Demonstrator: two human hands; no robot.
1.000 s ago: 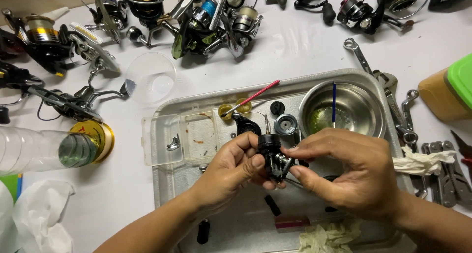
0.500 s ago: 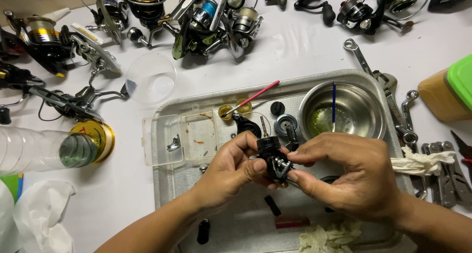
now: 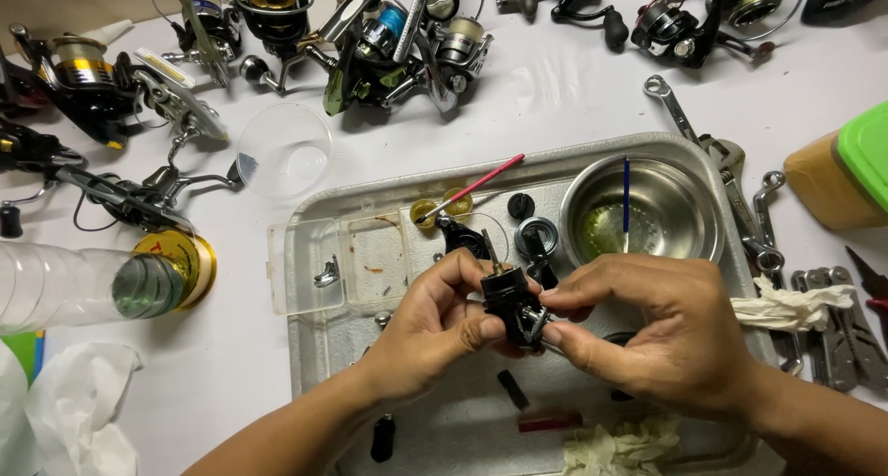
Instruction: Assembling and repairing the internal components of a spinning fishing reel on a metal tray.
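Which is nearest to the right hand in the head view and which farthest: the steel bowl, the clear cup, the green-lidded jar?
From the right hand:
1. Steel bowl, just above it on the tray.
2. Green-lidded jar, off to the upper right, beyond the tray.
3. Clear cup, far upper left, past the tray's corner.

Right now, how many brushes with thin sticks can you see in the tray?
2: a red-handled brush lying near the tray's back edge, and a blue-handled brush standing in the metal bowl. Hands may hide more.

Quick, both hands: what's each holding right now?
Left hand: closed on the black reel part.
Right hand: pinching the same black reel part.
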